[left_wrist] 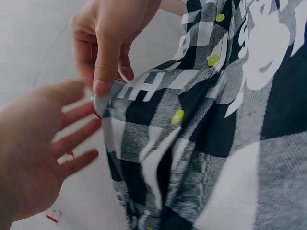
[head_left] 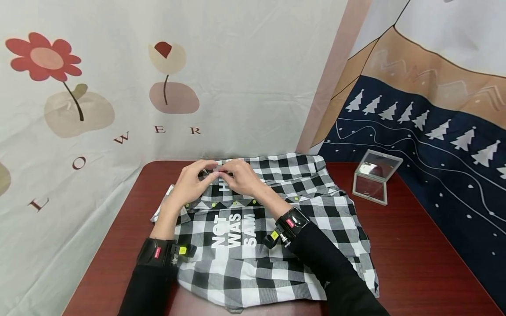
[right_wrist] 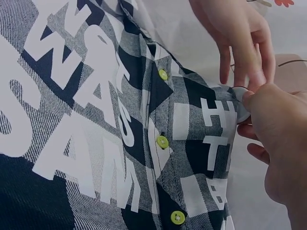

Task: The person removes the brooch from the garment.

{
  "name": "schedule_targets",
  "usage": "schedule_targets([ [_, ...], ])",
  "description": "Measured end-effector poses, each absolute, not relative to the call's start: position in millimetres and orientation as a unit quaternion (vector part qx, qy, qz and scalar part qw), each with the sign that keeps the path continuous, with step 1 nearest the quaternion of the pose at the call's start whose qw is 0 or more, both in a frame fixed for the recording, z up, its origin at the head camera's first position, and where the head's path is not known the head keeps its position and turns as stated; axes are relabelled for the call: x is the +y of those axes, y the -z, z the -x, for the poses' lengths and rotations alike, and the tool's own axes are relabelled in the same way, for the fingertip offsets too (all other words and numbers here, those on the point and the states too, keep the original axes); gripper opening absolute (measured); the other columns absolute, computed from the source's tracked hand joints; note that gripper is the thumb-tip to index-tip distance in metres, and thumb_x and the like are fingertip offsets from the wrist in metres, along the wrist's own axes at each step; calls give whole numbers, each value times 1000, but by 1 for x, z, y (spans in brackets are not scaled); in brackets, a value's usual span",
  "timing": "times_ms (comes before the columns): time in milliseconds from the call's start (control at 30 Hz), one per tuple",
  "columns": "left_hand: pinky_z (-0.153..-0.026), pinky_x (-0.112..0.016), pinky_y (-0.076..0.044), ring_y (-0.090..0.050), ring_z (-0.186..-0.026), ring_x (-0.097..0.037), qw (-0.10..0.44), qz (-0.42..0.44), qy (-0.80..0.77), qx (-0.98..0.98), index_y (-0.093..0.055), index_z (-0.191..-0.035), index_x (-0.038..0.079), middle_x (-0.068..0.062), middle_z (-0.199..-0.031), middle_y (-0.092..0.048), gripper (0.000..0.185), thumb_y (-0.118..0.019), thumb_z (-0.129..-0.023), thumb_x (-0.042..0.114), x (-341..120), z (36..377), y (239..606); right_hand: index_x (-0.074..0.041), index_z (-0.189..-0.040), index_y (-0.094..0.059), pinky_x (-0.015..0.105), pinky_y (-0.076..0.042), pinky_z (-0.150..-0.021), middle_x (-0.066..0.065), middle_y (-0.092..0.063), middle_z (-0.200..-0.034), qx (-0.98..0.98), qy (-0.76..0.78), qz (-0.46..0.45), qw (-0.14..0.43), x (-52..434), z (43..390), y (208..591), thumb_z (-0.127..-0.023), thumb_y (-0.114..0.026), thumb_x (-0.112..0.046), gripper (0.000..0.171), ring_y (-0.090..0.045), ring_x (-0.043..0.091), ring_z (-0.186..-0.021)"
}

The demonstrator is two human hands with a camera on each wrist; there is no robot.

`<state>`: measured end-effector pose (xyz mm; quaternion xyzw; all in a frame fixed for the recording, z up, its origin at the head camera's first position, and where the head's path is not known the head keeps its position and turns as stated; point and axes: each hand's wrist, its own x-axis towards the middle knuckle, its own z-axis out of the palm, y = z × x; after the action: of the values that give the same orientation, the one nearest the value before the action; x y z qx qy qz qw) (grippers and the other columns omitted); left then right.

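Shirt: black-and-white checked button shirt (head_left: 276, 228) lying flat on the dark red worktop (head_left: 415, 263), long axis running from the near edge toward the backdrop, collar end away from the person.
Writing on shirt: white block print (head_left: 233, 230) reads "NOT WAS SAM"; more letters, "H" and "T", sit just below the grip in the right wrist view.
Buttons: lime-green buttons (right_wrist: 162, 142) in a row along the placket, leading up to the grip.
Right hand (head_left: 241, 175): thumb and fingers pinch the shirt's top edge at the collar end; grip narrow, holding fabric.
Left hand (head_left: 191, 182): just beside the right grip at the same edge; in the left wrist view its fingers are spread and straight; whether they touch the cloth, cannot tell.
Wrists: black bands with red tags on both.
Clear case (head_left: 375, 175): on the worktop, well right of the grip.
Backdrop: flower cloth (head_left: 118, 87) behind the grip, lettered "LOWER".
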<state>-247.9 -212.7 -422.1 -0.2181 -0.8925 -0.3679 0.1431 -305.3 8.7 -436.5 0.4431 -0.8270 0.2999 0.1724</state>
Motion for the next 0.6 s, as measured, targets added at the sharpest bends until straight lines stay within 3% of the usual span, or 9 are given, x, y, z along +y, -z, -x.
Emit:
schedule_targets([
  [167,-116,-63,-55,-70,-135,-39,153,188,426,-872,-72,-147,9,-18,-145,-74,37,-74,-112,21,-212,250,431,-7,-115,-89,39,-64,-89,9,-88,-107,-817,-349,-427,168,10,307,442,-108,-77,-15,15,-81,23,-96],
  [367,-112,-58,-58,-72,-126,-37,145,161,460,-861,-72,-147,11,-17,-139,-76,36,-72,-113,24,-211,252,438,-5,-114,-89,43,-66,-84,13,-88,-110,-801,-426,-389,158,11,305,449,-108,-78,-14,15,-81,26,-98],
  [600,-110,-45,-59,-75,-125,-33,133,135,485,-853,-72,-148,11,-15,-139,-76,38,-69,-115,30,-205,253,442,-9,-114,-89,25,-56,-73,10,-87,-110,-797,-502,-313,122,9,302,457,-110,-76,-21,18,-74,17,-86],
])
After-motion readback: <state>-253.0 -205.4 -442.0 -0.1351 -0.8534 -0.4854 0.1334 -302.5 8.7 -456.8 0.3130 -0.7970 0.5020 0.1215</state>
